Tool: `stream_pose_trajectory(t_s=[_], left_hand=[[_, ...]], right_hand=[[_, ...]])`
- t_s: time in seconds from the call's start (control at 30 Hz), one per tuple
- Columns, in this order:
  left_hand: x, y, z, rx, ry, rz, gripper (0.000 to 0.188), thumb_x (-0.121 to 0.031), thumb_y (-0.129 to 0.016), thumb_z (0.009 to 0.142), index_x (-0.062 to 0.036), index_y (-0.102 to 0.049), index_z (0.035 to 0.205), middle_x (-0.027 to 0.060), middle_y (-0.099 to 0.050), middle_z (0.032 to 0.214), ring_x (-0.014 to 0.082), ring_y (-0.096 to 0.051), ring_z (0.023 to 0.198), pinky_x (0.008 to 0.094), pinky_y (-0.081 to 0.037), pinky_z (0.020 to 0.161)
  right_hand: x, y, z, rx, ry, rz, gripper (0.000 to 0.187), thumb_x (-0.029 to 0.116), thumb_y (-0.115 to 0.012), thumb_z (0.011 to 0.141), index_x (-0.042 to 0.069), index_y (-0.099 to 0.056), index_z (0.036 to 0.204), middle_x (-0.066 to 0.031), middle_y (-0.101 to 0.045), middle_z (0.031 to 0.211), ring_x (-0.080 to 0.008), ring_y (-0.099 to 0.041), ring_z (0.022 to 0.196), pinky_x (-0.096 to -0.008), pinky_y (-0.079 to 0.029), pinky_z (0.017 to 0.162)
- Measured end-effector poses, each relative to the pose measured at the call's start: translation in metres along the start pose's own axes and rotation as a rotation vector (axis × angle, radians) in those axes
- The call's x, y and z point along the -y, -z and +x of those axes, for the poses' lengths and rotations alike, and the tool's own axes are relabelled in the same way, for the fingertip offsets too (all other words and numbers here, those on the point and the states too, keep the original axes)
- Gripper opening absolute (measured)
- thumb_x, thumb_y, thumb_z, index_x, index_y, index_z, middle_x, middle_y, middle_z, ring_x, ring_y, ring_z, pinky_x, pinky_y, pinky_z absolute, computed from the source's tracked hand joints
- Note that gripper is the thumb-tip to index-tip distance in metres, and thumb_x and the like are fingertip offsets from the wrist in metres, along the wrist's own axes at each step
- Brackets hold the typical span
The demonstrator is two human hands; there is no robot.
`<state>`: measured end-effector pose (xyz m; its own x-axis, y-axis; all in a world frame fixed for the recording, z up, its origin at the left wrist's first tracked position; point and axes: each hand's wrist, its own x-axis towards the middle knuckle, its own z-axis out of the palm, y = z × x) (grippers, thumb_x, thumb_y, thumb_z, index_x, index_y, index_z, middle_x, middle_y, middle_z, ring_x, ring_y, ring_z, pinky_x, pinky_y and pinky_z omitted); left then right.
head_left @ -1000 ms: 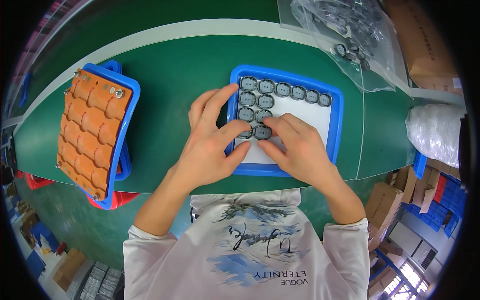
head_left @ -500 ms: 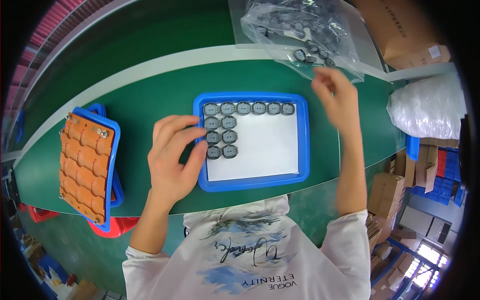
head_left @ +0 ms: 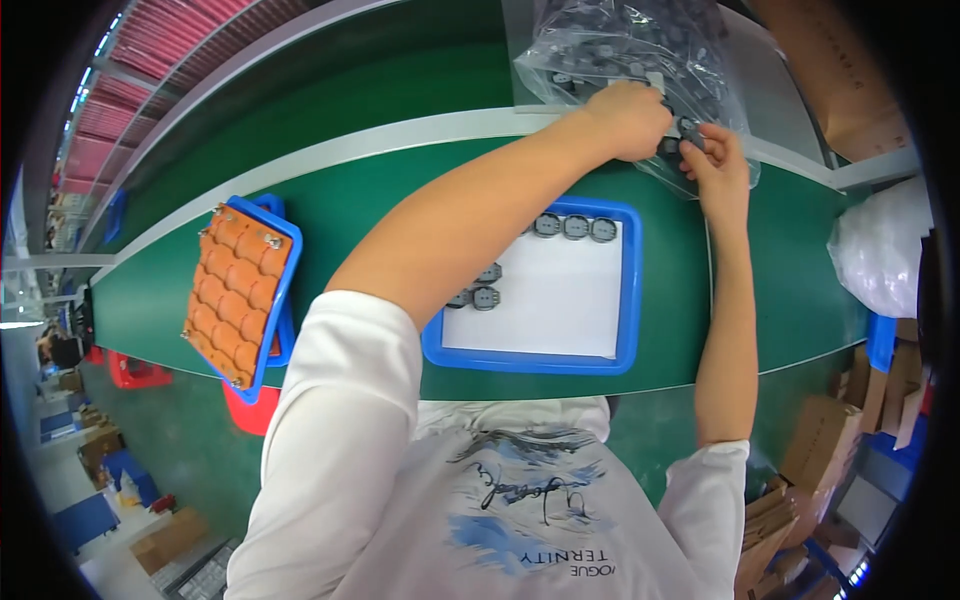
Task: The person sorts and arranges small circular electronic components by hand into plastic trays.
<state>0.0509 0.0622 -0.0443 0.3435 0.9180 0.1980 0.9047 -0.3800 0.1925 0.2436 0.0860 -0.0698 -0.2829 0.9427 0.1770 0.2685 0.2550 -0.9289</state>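
The fingers of the left hand [head_left: 632, 118] are curled into the mouth of a clear plastic bag [head_left: 610, 45] full of small dark round parts, and whether they grip one cannot be told. The right hand [head_left: 718, 160] meets it just beside, its fingertips pinched on a dark round part [head_left: 690, 128] at the bag's lower edge. The bag lies on the far side of the green table [head_left: 340, 200], above a blue tray [head_left: 630, 300] with a white floor. In the tray a row of round parts [head_left: 575, 227] sits along the far edge, and a few more lie near the left forearm, which crosses over the tray's left side. Well apart to the left, an orange moulded sheet [head_left: 232, 290] rests tilted on another blue tray [head_left: 285, 265].
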Motion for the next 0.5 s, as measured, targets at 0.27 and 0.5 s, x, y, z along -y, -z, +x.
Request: stream_pose_trajectory(t_s=[0.27,0.5], left_hand=[[-0.031,-0.025,-0.009,-0.032,0.045,-0.180,0.021,-0.024,-0.067,0.070,-0.0106,-0.078,0.082,0.0177,-0.072,0.081,0.0380,-0.070,0.083,0.0497,-0.055,0.080],[-0.055,-0.056,0.012,-0.157,0.202,-0.071,0.036,-0.030,-0.070,0.072,-0.0084,-0.077,0.101,0.0188,-0.068,0.113,0.0340,-0.060,0.112,0.0456,-0.044,0.098]], right_hand=[[-0.048,0.025,0.017,0.162,0.139,0.053,0.037,0.006,-0.061,0.093,-0.001,-0.063,0.130,-0.0103,-0.068,0.117,-0.0171,-0.064,0.106,-0.0295,-0.050,0.094],[0.001,0.105,-0.008,0.274,0.090,-0.060,0.037,0.017,-0.059,0.096,0.002,-0.066,0.129,0.0035,-0.054,0.090,-0.0058,-0.043,0.070,-0.0207,-0.035,0.063]])
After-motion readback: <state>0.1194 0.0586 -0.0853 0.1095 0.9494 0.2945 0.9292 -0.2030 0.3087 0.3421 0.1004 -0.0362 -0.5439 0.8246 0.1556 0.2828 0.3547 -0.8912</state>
